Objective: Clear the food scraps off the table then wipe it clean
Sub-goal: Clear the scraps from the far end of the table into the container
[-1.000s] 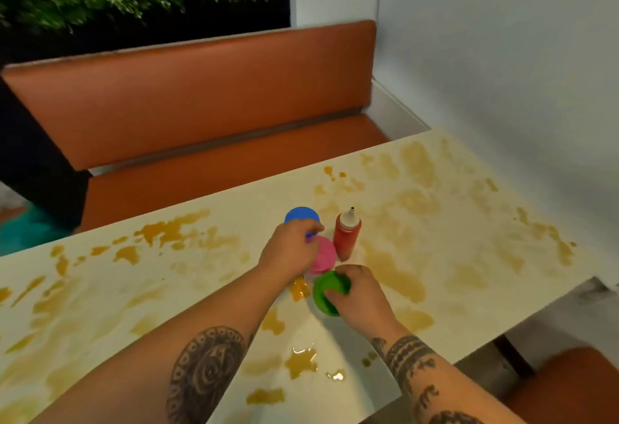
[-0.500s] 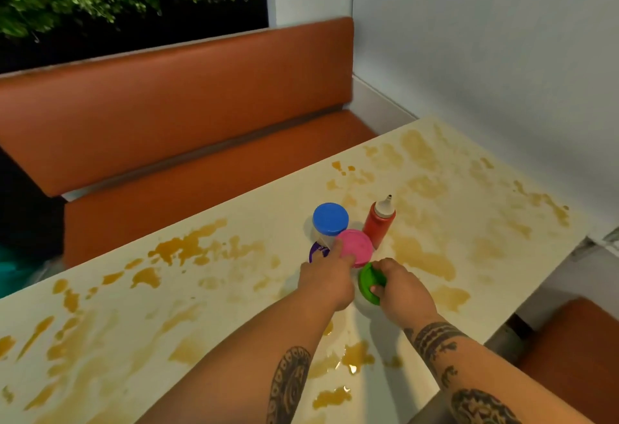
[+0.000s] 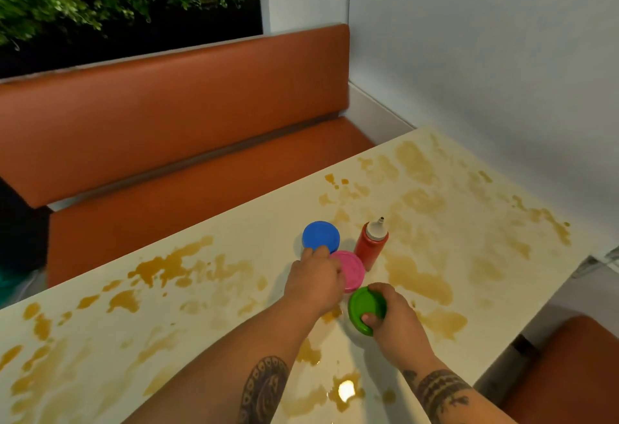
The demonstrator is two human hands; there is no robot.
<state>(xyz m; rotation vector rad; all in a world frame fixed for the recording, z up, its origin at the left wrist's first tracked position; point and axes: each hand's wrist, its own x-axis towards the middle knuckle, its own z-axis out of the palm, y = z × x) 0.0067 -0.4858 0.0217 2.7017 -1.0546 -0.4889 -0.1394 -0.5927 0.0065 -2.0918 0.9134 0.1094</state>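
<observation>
1. Head view looks down on a cream surface that is smeared nearly from end to end with brown sauce stains. A wet, shining puddle lies at the near edge, between the two forearms.
2. A group of things stands mid-surface, all close together: a blue lid farthest, a pink lid just in front of it, a red squeeze bottle upright to the right of both, and a green lid nearest. Whether tubs sit under the lids cannot be told.
3. The right grip is clamped on the green lid, with the thumb at its near rim and the fingers curled over its far right edge. The lid tilts toward the camera.
4. The left grip is curled palm-down, knuckles up, its fingertips at the blue lid's near rim and covering the pink lid's left edge. Whether it holds anything cannot be told.
5. The stage looks early, as no stain has been wiped and no cloth is in view.
6. Key relation: the other lids and the bottle lie just beyond both grips, away from the person. The left is nearer the blue and pink lids, while the right is nearer the bottle. They likely must leave before wiping, since stains run right up to them.
</observation>
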